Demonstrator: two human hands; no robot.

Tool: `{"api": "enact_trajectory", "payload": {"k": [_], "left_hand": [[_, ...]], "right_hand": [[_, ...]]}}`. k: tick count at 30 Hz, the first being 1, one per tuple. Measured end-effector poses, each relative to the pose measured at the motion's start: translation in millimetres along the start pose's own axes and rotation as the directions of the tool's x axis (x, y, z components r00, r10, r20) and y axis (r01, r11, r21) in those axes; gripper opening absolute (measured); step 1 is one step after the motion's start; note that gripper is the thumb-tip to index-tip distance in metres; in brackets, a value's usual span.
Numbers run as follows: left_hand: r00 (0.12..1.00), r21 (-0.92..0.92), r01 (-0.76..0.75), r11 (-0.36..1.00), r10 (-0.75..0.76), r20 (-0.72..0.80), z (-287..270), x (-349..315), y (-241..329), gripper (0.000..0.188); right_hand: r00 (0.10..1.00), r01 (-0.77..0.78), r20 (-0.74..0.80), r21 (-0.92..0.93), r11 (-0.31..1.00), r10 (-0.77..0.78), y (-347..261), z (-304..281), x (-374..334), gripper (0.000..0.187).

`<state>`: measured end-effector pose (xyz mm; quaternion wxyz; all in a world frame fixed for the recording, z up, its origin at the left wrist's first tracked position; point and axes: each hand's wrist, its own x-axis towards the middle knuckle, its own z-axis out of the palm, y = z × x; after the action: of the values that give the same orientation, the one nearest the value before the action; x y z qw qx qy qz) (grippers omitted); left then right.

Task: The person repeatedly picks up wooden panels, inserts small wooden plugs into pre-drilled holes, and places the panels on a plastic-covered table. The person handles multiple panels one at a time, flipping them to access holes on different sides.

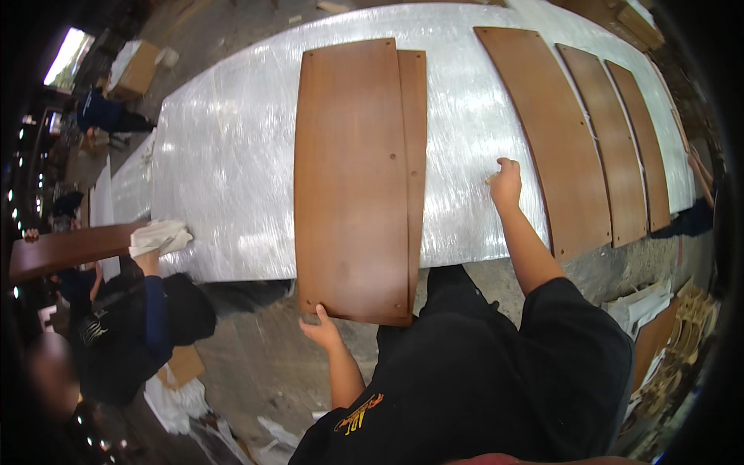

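A black shirt [496,372] bears a red-and-yellow lettered print [360,415]. The left hand [324,333] rests its thumb on the near end of a brown panel [349,170], lying over a second panel [418,116] on the film-wrapped table [225,170]; its grip is unclear. The right hand [506,186], arm outstretched, curls its fingers; I cannot tell around what.

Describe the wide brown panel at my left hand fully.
The wide brown panel looks like smooth wood, with small dark holes near its corners and right edge. It lies partly over another brown wooden panel on a silvery plastic-wrapped surface. Its near end overhangs; your left hand touches the near-left corner.
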<state>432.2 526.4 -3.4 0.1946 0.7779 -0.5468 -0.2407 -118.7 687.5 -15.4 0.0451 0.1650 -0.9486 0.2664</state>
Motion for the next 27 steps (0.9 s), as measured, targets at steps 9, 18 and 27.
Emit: {"api": "enact_trajectory", "payload": {"k": [9, 18, 27], "left_hand": [[0.957, -0.022, -0.288, 0.957, 0.289, 0.037, 107, 162, 176, 0.064], [0.837, 0.258, -0.531, 0.807, 0.546, 0.014, 160, 98, 236, 0.056], [0.777, 0.081, -0.629, 0.773, 0.628, 0.043, 109, 95, 172, 0.063]], "right_hand": [[0.604, -0.158, 0.780, 0.317, 0.935, -0.162, -107, 45, -54, 0.071], [0.385, -0.140, 0.919, 0.149, 0.979, -0.085, -116, 35, -54, 0.087], [0.369, -0.091, 0.928, 0.088, 0.992, -0.048, -113, 49, -85, 0.092]]}}
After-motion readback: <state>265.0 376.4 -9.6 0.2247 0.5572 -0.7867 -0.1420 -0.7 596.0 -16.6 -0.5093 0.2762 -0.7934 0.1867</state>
